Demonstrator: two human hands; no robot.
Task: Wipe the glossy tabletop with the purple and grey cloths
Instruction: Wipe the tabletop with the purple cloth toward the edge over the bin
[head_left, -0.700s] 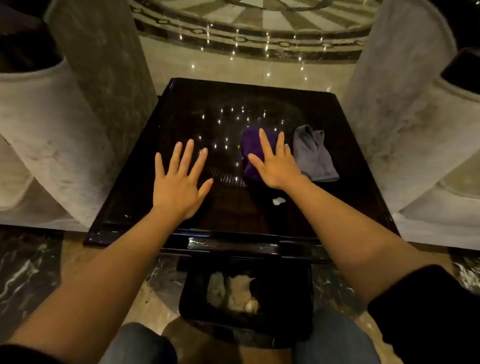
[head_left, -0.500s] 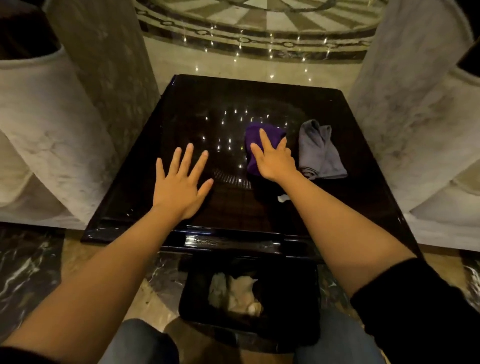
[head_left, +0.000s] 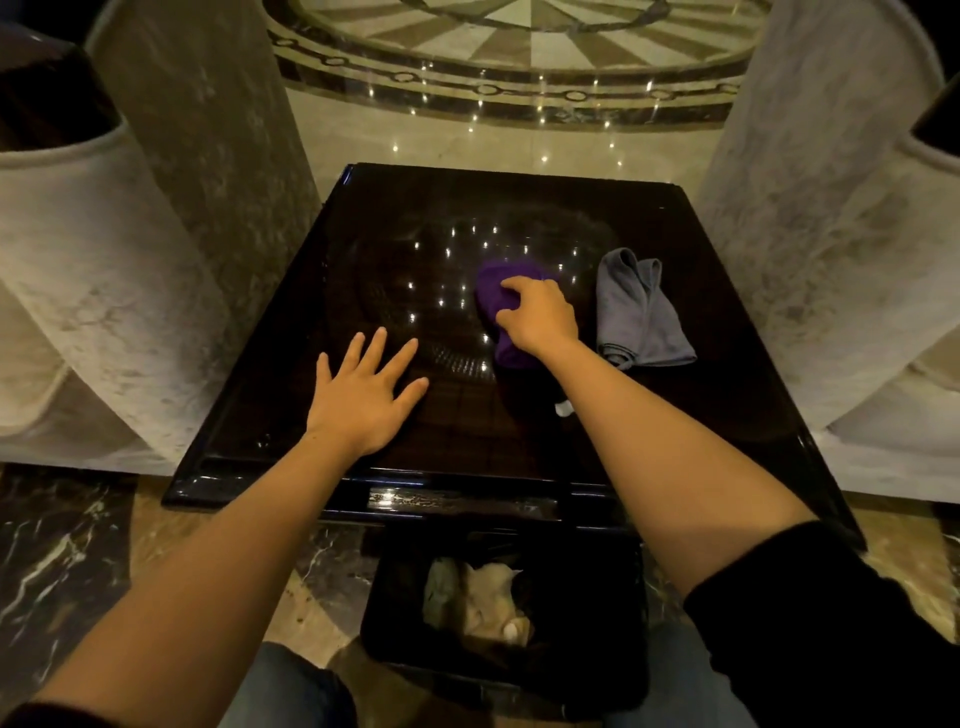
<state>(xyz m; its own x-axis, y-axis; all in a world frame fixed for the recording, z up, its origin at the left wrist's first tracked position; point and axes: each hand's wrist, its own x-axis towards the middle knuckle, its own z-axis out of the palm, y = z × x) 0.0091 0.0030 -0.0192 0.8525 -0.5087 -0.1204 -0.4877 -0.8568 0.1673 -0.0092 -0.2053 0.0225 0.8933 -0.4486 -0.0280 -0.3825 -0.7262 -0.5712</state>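
A glossy black tabletop (head_left: 395, 249) fills the middle of the view and mirrors small ceiling lights. On its right half lies a crumpled purple cloth (head_left: 494, 291), and my right hand (head_left: 540, 316) curls its fingers around it, covering the cloth's right part. A folded grey cloth (head_left: 636, 312) rests on the table just right of that hand, untouched. My left hand (head_left: 363, 395) lies flat on the near left part of the tabletop with fingers spread and nothing in it.
Pale upholstered chairs (head_left: 104, 291) stand close on both sides of the table. A black bin (head_left: 504, 613) with crumpled paper sits on the floor under the near table edge. A small white scrap (head_left: 563, 408) lies by my right forearm.
My right hand went from flat with fingers spread over the purple cloth to curled and gripping it. My left hand stayed flat on the table.
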